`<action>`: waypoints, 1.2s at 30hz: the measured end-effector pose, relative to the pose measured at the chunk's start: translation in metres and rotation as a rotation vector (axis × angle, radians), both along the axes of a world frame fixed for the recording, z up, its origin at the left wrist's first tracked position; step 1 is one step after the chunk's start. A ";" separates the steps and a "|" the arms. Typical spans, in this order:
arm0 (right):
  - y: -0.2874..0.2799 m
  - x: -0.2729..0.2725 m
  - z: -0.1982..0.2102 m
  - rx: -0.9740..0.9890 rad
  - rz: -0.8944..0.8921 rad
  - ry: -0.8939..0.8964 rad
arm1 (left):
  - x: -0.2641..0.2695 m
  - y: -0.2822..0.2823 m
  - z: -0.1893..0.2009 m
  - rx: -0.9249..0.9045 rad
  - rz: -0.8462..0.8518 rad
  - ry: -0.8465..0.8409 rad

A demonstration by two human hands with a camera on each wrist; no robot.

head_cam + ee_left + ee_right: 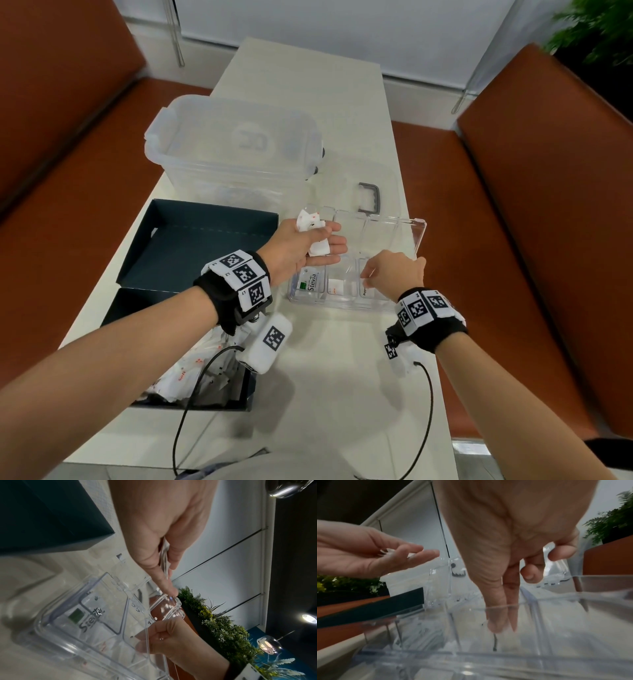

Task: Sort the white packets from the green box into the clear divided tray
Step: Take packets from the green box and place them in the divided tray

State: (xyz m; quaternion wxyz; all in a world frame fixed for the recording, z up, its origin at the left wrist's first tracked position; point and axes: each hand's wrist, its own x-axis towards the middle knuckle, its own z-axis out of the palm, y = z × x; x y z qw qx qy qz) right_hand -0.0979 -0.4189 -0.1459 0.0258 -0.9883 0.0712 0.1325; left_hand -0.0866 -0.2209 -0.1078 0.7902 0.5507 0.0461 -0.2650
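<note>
My left hand [339, 236] is palm up over the far-left part of the clear divided tray [419, 236], thumb holding several white packets [317, 240] against its fingers. The left wrist view shows their thin edges [164, 558] between thumb and finger. My right hand [366, 277] reaches down into the near-right compartment. Its thumb and forefinger [498, 626] are pressed together at the bottom, seemingly pinching a white packet that is mostly hidden. A Stevia packet [313, 282] lies in the near-left compartment, another packet [335, 286] in the near-middle one. The green box [239, 401] with more packets [181, 373] sits under my left forearm.
The box's dark lid [191, 246] lies open-side up to the left of the tray. Behind it stands a large clear storage bin [233, 144], with its grey-handled lid [370, 198] behind the tray. Brown benches [548, 240] flank the narrow table. Wrist-camera cables [191, 394] hang near the front edge.
</note>
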 end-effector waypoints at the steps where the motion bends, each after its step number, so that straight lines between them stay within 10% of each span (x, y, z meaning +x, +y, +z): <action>1: 0.001 0.000 -0.003 -0.035 0.016 -0.004 | 0.000 0.000 0.000 -0.002 0.002 0.001; 24: 0.005 -0.008 -0.009 -0.204 0.129 0.015 | -0.001 -0.001 0.001 -0.008 -0.010 -0.004; 36: 0.026 -0.006 0.078 0.559 0.111 -0.410 | 0.002 -0.001 0.007 -0.114 0.008 0.134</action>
